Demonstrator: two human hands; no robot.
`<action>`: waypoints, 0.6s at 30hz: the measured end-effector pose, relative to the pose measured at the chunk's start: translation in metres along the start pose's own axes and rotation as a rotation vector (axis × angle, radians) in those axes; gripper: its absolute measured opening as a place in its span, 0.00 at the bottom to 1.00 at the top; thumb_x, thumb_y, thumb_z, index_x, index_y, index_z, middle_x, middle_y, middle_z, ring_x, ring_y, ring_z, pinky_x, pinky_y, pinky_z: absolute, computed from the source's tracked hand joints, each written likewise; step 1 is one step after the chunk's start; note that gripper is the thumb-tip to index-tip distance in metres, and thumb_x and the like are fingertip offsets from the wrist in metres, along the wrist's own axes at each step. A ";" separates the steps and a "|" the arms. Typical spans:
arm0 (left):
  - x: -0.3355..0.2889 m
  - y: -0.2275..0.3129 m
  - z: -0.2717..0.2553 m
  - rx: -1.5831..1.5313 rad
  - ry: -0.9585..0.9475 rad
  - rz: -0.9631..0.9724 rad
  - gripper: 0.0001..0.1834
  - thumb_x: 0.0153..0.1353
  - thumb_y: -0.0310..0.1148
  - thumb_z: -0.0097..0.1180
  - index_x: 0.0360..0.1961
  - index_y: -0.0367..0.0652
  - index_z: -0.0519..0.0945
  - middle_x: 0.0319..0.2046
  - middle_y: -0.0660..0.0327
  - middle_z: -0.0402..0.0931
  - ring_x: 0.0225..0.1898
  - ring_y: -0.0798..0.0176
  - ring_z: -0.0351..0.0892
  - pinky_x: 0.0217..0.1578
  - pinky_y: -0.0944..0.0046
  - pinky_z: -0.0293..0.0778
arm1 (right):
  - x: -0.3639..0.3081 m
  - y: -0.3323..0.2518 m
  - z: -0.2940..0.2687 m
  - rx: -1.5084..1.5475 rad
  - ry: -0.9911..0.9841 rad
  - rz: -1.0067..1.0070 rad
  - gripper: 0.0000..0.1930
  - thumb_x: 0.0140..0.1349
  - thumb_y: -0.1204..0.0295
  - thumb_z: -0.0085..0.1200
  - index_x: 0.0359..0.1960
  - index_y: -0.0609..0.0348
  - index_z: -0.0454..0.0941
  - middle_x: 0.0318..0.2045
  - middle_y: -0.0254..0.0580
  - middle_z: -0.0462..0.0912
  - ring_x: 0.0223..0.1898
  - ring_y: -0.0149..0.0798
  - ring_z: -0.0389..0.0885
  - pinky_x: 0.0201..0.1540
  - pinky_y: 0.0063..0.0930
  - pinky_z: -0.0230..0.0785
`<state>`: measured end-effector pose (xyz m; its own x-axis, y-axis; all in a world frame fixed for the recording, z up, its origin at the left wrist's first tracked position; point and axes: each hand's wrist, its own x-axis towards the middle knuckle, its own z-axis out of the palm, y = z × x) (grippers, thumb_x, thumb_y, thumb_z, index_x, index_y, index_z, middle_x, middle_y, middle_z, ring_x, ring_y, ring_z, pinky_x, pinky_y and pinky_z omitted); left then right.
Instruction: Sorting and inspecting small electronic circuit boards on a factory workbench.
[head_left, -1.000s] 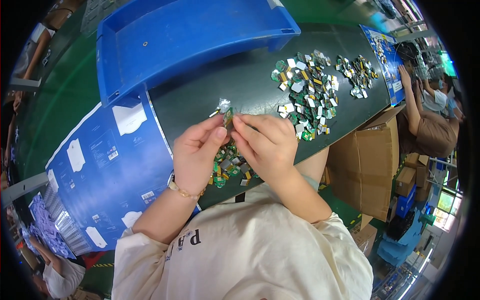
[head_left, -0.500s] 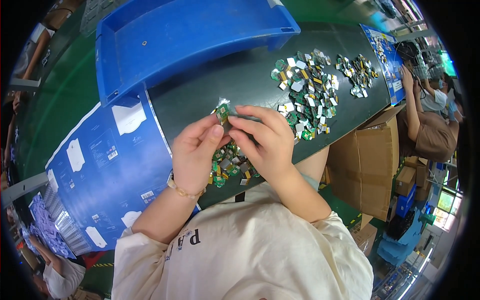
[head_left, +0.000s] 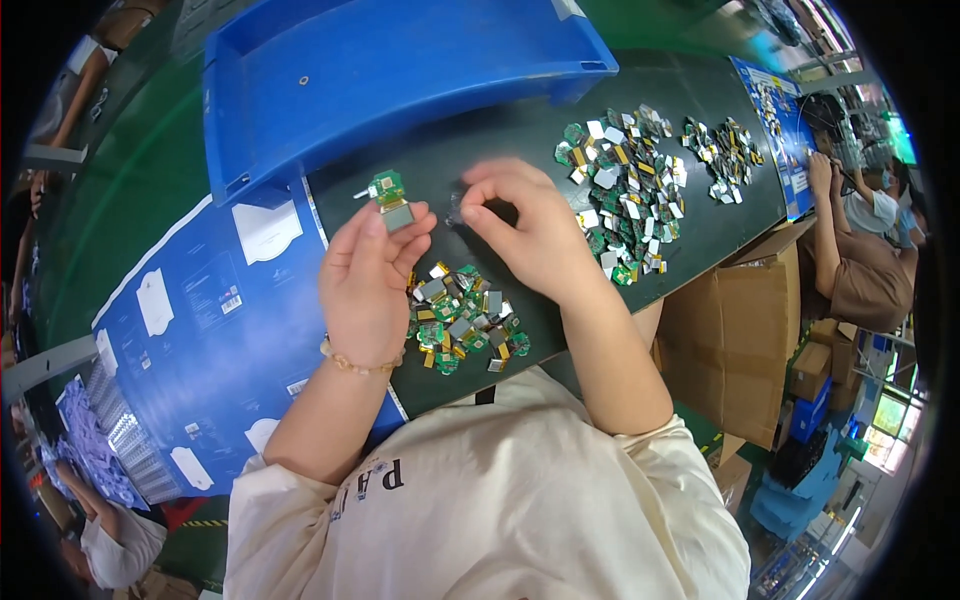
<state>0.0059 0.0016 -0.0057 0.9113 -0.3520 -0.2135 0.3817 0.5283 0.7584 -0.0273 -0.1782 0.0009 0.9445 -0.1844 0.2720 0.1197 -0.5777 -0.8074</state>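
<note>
My left hand (head_left: 365, 270) is closed, pinching a small green circuit board (head_left: 386, 186) with a grey square module (head_left: 397, 215) attached. It holds the board upright above the dark table (head_left: 340, 180). To the right, my right hand (head_left: 525, 225) is apart from the board, thumb and index finger curled together in a pinch. Its other fingers are blurred. A scrap of clear film (head_left: 453, 214) shows beside its fingertips; whether they grip it is unclear. Below my hands lies a pile of similar boards (head_left: 465, 320).
A large blue tray (head_left: 400, 75) stands at the back. Further right lie a big heap of boards (head_left: 630, 190) and a smaller one (head_left: 725, 155). A blue printed sheet (head_left: 215, 340) covers the left side. An open cardboard box (head_left: 725, 340) and a co-worker (head_left: 865, 270) are at right.
My hands have moved apart. The left hand has drawn left with the board, exposing its grey module, while the right hand has let go of it. The near pile is now more visible.
</note>
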 end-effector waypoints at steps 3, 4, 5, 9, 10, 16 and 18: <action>-0.001 0.001 0.001 -0.072 -0.037 0.037 0.15 0.70 0.34 0.44 0.52 0.36 0.73 0.43 0.51 0.79 0.44 0.58 0.80 0.44 0.63 0.75 | 0.008 0.016 0.010 -0.304 0.021 -0.106 0.04 0.50 0.75 0.61 0.28 0.57 0.79 0.39 0.44 0.79 0.43 0.48 0.75 0.44 0.37 0.68; -0.002 0.003 0.001 -0.099 -0.066 0.049 0.15 0.70 0.33 0.44 0.52 0.36 0.73 0.43 0.52 0.79 0.43 0.59 0.80 0.43 0.64 0.74 | 0.010 0.016 0.014 -0.359 0.018 -0.083 0.06 0.46 0.75 0.61 0.27 0.56 0.78 0.40 0.43 0.78 0.43 0.50 0.74 0.47 0.40 0.67; -0.002 0.004 0.002 -0.125 -0.095 0.059 0.14 0.70 0.33 0.45 0.51 0.36 0.73 0.43 0.52 0.79 0.42 0.61 0.79 0.42 0.65 0.74 | 0.009 0.014 0.016 -0.361 0.022 -0.081 0.06 0.46 0.75 0.61 0.27 0.56 0.78 0.40 0.43 0.78 0.43 0.50 0.74 0.47 0.40 0.67; -0.004 -0.003 -0.001 0.035 -0.098 0.072 0.11 0.69 0.32 0.47 0.47 0.36 0.75 0.40 0.54 0.80 0.38 0.63 0.79 0.40 0.67 0.73 | 0.005 0.003 0.017 -0.401 0.004 -0.011 0.11 0.48 0.71 0.63 0.33 0.55 0.78 0.43 0.44 0.77 0.45 0.51 0.74 0.49 0.42 0.66; -0.005 -0.003 -0.002 0.112 -0.128 0.021 0.10 0.69 0.31 0.48 0.44 0.36 0.75 0.39 0.55 0.80 0.36 0.65 0.80 0.38 0.69 0.73 | 0.003 0.003 0.016 -0.407 0.021 -0.015 0.13 0.48 0.70 0.64 0.36 0.55 0.77 0.45 0.44 0.76 0.45 0.51 0.73 0.49 0.42 0.66; -0.019 -0.004 0.013 0.360 -0.102 -0.005 0.04 0.62 0.26 0.58 0.34 0.36 0.78 0.27 0.64 0.79 0.29 0.71 0.78 0.31 0.74 0.73 | -0.013 0.004 -0.028 -0.405 0.077 -0.057 0.12 0.52 0.69 0.62 0.39 0.55 0.80 0.38 0.43 0.79 0.43 0.50 0.75 0.46 0.40 0.68; -0.013 0.004 0.016 0.743 -0.238 0.043 0.04 0.60 0.26 0.60 0.31 0.37 0.79 0.27 0.63 0.79 0.28 0.71 0.78 0.30 0.73 0.72 | -0.025 0.008 -0.058 -0.547 0.021 0.049 0.08 0.53 0.71 0.61 0.35 0.55 0.82 0.34 0.40 0.80 0.40 0.48 0.76 0.45 0.39 0.68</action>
<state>-0.0067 -0.0043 0.0099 0.8334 -0.5433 -0.1008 0.0675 -0.0809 0.9944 -0.0676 -0.2240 0.0182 0.9381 -0.2341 0.2553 -0.1063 -0.8960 -0.4311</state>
